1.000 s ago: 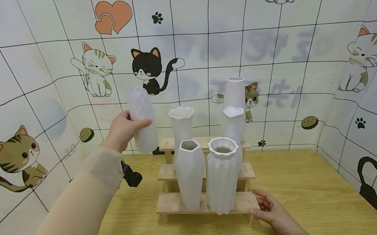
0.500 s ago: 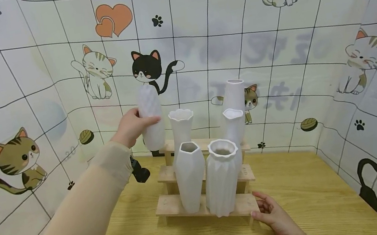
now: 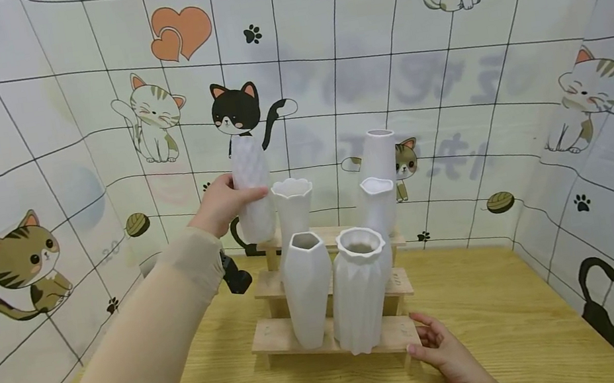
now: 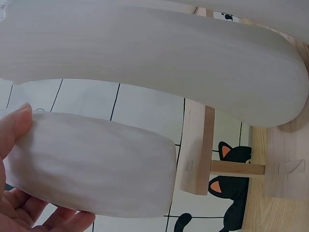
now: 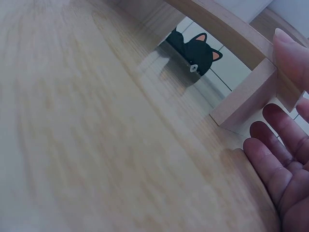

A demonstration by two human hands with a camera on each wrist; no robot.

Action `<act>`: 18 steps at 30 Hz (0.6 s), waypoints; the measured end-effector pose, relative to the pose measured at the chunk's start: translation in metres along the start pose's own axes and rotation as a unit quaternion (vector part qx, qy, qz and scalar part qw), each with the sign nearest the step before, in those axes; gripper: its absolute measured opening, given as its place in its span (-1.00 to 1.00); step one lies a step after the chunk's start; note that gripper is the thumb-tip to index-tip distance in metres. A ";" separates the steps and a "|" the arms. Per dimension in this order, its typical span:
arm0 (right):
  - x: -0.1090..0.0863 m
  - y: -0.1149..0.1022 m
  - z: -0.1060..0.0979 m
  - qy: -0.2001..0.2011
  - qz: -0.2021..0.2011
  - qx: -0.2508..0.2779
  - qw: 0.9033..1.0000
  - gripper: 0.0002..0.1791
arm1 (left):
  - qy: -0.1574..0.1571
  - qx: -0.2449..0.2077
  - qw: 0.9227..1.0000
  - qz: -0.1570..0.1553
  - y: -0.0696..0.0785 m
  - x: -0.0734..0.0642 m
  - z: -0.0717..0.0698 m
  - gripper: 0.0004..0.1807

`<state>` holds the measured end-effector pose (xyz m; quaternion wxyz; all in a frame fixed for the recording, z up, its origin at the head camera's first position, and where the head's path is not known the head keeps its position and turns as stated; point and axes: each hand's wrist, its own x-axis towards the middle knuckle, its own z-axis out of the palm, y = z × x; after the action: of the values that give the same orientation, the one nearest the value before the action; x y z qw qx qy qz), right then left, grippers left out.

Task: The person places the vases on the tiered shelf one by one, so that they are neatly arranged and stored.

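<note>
My left hand [image 3: 220, 206] grips a slim white vase [image 3: 251, 180] with a textured surface, holding it upright over the left end of the top step of a wooden stand [image 3: 272, 334]. In the left wrist view, the thumb [image 4: 19, 123] lies on one side of this vase and the fingers on the other, with its base close to the step's end. At the lowest step's right end, my right hand [image 3: 452, 356] holds the stand's corner between thumb and fingers. The right wrist view shows the fingers [image 5: 263, 154] beside the stand's leg [image 5: 248, 92].
On the front step stand a faceted vase [image 3: 309, 291] and a fluted vase [image 3: 360, 297]. Behind them are a scalloped-rim vase [image 3: 293, 203], a wavy-rim vase [image 3: 380, 207] and a plain tall vase [image 3: 382, 156]. The wooden table [image 3: 480, 298] meets cat-printed walls [image 3: 318, 35].
My left hand has carried the textured vase to the right, from beside the stand to over the top step's left end. My right hand stays at the stand's corner.
</note>
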<state>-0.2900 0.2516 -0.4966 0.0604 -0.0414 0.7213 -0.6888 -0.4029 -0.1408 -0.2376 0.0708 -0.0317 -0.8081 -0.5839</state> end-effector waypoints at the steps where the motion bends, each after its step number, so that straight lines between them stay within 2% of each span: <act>1: 0.000 0.000 0.000 0.000 0.000 0.001 1.000 -0.15 | -0.001 -0.002 1.000 -0.001 0.000 0.001 0.001 -0.18; 9: -0.001 0.000 -0.001 -0.001 0.001 0.002 1.000 -0.14 | -0.007 -0.012 1.000 0.005 0.000 0.005 0.010 -0.26; 18: 0.000 -0.001 -0.001 0.001 0.000 -0.002 1.000 -0.15 | -0.003 0.000 1.000 0.004 0.002 0.005 0.018 -0.28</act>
<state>-0.2898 0.2522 -0.4958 0.0599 -0.0409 0.7226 -0.6874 -0.4090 -0.1233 -0.2402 0.0705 -0.0364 -0.8084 -0.5833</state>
